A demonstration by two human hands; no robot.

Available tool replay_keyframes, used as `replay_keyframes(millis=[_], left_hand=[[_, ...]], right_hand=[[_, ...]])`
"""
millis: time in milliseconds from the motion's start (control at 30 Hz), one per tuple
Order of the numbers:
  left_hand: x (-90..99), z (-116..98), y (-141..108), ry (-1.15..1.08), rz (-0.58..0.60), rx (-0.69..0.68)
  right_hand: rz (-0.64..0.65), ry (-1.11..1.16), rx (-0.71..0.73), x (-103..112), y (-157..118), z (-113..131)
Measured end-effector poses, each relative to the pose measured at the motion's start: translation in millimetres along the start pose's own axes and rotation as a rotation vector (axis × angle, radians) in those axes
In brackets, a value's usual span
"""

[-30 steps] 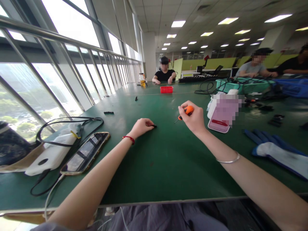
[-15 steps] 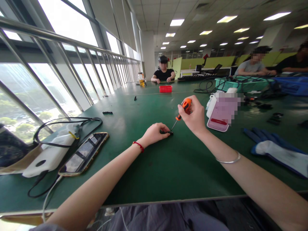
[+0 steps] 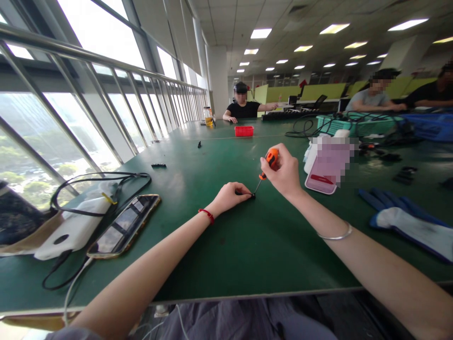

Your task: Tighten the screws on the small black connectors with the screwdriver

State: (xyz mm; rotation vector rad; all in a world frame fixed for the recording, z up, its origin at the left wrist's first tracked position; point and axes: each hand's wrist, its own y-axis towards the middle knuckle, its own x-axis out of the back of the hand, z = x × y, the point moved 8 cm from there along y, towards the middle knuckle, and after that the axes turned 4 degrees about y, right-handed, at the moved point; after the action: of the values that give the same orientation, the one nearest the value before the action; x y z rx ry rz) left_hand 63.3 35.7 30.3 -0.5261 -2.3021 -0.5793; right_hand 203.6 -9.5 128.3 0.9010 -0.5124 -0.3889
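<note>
My right hand [image 3: 284,171] is closed around the orange and black handle of a screwdriver [image 3: 272,157]. The metal shaft slants down to the left, its tip at the end of a small black part [image 3: 253,195]. My left hand [image 3: 231,195] pinches that part against the green tabletop with thumb and fingers. Most of the black part is hidden by those fingers, so its exact kind does not show.
On the left lie a phone [image 3: 123,226], a white device [image 3: 76,229] and a looped black cable [image 3: 101,178]. At the right are a pink-screened phone [image 3: 322,172] and blue-white gloves [image 3: 406,219]. A red basket [image 3: 244,131] stands ahead, with a person [image 3: 244,106] behind it.
My right hand has lowered slightly with the screwdriver, whose shaft now stands a bit steeper. My left hand has barely shifted. The person across the table has stretched an arm out sideways.
</note>
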Motion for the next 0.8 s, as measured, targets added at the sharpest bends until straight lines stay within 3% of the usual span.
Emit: replay_keyframes(millis=[333, 800], left_hand=[[-0.5, 1.0, 1.0, -0.017, 0.017, 0.011], [0.8, 3.1, 1.7, 0.024, 0.054, 0.014]], right_hand=[[0.042, 0.005, -0.041, -2.3, 1.6, -3.3], [-0.004, -0.004, -0.045, 0.7, 1.3, -5.7]])
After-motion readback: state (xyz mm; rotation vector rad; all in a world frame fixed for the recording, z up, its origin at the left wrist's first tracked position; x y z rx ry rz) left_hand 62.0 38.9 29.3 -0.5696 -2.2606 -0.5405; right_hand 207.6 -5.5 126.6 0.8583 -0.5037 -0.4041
